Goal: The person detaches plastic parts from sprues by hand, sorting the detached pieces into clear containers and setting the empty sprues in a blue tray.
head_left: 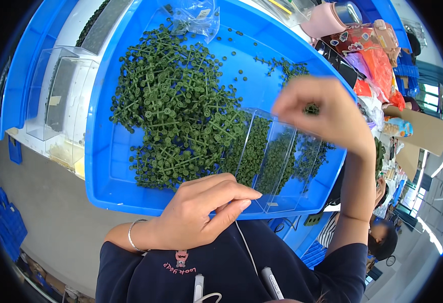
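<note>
Nearest, just this side of the blue tray (123, 202), is the person's dark shirt (221, 272), with a pale cord (244, 247) running down it. The left hand (203, 212), a thin bracelet (131, 237) at its wrist, hovers over the tray's near rim; its thumb and index fingertip come close together beside a clear box (270, 203), and I cannot tell whether they pinch anything. That box stands in the right part of the tray, and small round green pieces (253, 159) show through its walls. A large heap of branched green parts (176, 111) covers the tray's left and middle, reaching up to the box. The right hand (325, 108) is over the tray's right side, above the far end of the box, its fingers curled but blurred, so whether it grasps something cannot be told. A few loose green discs lie toward the tray's far side, where a clear plastic bag (201, 20) rests at the edge of the heap. Beyond the tray's far right corner are a pink cylindrical object (322, 21) and red plastic bags (378, 65).
</note>
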Motion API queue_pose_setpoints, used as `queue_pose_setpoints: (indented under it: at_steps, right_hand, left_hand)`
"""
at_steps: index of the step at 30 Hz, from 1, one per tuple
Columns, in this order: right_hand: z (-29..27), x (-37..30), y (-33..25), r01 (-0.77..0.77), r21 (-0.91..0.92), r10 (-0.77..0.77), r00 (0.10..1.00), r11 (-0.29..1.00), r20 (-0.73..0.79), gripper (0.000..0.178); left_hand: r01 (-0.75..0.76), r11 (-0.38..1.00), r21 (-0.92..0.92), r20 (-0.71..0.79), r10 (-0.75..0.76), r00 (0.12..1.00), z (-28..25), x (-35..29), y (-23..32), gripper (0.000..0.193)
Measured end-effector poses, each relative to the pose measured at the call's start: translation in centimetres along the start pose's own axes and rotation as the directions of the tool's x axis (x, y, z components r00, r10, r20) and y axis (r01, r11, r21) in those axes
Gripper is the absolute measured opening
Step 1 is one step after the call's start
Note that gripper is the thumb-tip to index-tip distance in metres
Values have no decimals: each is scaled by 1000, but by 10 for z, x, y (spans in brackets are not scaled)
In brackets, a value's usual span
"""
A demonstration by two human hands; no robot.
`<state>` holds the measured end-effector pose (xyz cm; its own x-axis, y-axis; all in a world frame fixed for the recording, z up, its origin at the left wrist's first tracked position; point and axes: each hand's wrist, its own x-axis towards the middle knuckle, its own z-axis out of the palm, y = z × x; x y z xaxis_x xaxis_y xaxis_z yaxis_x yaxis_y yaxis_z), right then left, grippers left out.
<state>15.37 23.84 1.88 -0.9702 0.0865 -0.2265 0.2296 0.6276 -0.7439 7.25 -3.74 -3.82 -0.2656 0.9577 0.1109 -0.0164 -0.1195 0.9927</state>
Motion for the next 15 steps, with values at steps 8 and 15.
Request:
queue_pose_setpoints:
  at_steps: [8, 15]
  right_hand:
    - [33, 71, 55, -272, -71, 264, 958, 960, -113, 13]
    - [33, 66, 44, -237, -184, 204, 963, 954, -178, 5]
  left_hand:
    - [57, 998, 32, -7, -56, 998, 0, 2, 3, 17]
    - [33, 999, 27, -14, -33, 999, -1, 2, 4, 17]
